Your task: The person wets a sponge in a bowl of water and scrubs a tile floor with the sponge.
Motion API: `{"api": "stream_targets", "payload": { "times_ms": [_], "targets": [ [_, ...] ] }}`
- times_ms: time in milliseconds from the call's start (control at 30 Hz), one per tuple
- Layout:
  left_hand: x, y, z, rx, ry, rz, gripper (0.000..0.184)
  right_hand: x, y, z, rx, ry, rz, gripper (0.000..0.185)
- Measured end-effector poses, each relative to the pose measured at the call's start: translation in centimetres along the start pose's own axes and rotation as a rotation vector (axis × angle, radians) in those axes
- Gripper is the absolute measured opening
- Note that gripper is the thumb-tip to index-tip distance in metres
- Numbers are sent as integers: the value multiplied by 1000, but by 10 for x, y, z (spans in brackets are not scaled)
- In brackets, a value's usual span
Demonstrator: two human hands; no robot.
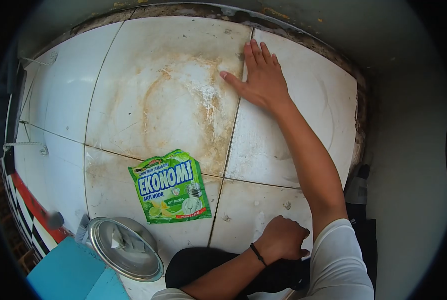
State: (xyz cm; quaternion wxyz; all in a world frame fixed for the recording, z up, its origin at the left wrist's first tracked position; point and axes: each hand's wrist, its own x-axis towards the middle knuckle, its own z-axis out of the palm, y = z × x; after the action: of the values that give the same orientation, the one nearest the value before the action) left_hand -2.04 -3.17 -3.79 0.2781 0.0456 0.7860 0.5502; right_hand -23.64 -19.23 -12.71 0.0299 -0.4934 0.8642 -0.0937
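My right hand [263, 75] lies palm down on the tiled surface [268, 135], fingers spread and thumb pointing left, across the grout line between two tiles. Nothing is under it that I can see. My left hand [283, 239], with a black band at the wrist, rests near my knee, its fingers curled in and nothing visible in them. A green packet of EKONOMI cleaning cream [171, 190] lies flat on the tiles, apart from both hands. Brown stains and a whitish powdery patch [208, 100] mark the large tile left of my right hand.
A round metal bowl [156, 267] with something pale inside stands tilted at lower left, beside a grey-bristled brush [82, 229] and a blue surface [73, 270]. Grey walls [408, 125] border the tiles at the back and right. White cords [26, 145] hang at the left edge.
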Motion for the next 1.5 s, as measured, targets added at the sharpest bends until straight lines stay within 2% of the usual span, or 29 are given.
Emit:
{"api": "stream_targets", "payload": {
  "times_ms": [133,200,300,467,533,600,767,867,967,1167,1300,1500],
  "targets": [
    [-4,5,3,-41,-89,67,32,-136,-46,-12,121,-98,-176,110],
    [-4,8,3,-70,-195,80,35,-161,-55,-19,166,-139,-209,106],
    [-3,8,6,-55,-177,94,36,-115,-32,-13,112,-76,-230,105],
    [1,2,7,-10,-113,32,41,66,32,1,-99,-7,52,107],
    [0,-2,5,1,-64,14,42,78,29,2,-106,8,89,108],
    [-1,-4,3,13,-29,14,41,61,20,2,-61,-12,86,110],
    [-3,3,1,-29,-121,71,34,-109,-32,-11,27,-72,-96,111],
    [2,4,19,-41,-177,82,32,-154,-46,-16,77,-115,-82,110],
    [0,3,17,-10,-115,76,31,-113,-33,-10,6,-64,-52,110],
    [3,2,8,44,-115,-1,32,72,25,-9,-117,-101,167,114],
    [2,3,4,53,-95,-5,34,72,29,0,-99,-26,145,113],
    [1,2,4,1,-105,46,41,-27,16,-7,27,118,1,101]
  ]
}}
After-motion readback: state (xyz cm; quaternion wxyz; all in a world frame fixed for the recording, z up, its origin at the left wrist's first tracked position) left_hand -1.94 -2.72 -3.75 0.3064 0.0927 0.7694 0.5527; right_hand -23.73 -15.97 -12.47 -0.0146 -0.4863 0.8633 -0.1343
